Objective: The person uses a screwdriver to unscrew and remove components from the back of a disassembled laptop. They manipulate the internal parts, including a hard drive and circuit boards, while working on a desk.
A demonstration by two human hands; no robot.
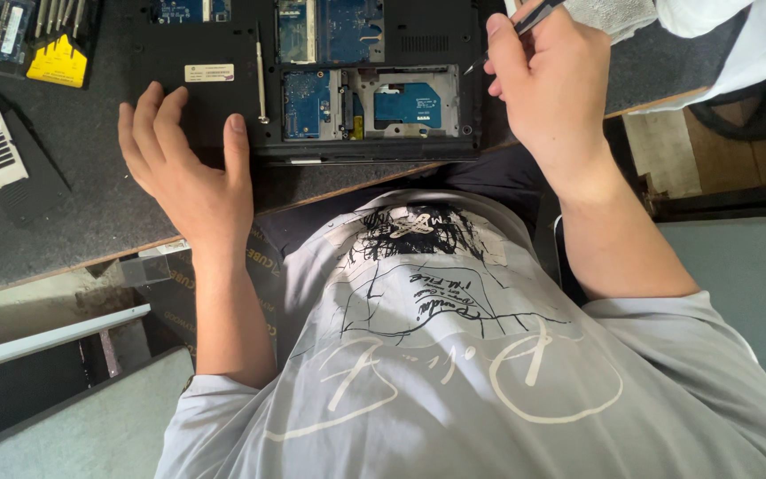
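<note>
While the left hand (183, 164) lies flat, the right hand (547, 84) pinches tweezers (516, 31).

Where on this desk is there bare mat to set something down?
Bare grey mat lies between the left hand and the black cover panel, and right of the right hand below the white cloth. The opened laptop and screwdriver kit crowd the top.
</note>
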